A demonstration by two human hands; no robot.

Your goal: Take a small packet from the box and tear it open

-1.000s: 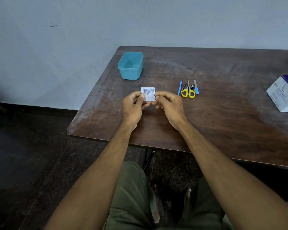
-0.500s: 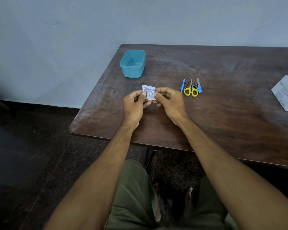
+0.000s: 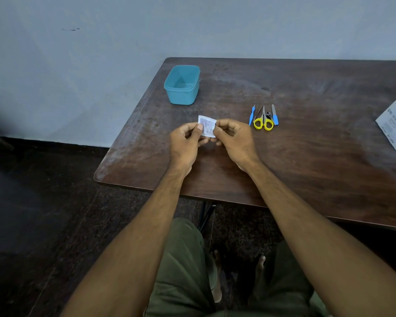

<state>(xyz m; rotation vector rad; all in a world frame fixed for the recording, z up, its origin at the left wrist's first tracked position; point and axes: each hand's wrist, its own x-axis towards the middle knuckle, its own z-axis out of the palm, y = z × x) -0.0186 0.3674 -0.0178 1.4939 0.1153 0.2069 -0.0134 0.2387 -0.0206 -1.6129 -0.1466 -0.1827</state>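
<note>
A small white sachet (image 3: pixel 207 125) with fine blue print is held upright above the dark wooden table (image 3: pixel 318 156). My left hand (image 3: pixel 186 143) pinches its left edge, thumb on the printed face. My right hand (image 3: pixel 234 139) pinches its right edge with curled fingers. Both hands hover over the table's front left part. The sachet's lower corners are hidden behind my fingers.
A teal plastic tub (image 3: pixel 182 84), open on top, stands at the back left of the table. Yellow-handled scissors (image 3: pixel 263 121) lie to the right of my hands, between small blue-handled tools (image 3: pixel 252 115). A white and blue box (image 3: pixel 394 124) sits at the right edge.
Both hands keep their pinch on the sachet. It has tilted slightly, its top edge leaning left. The view has shifted a little.
</note>
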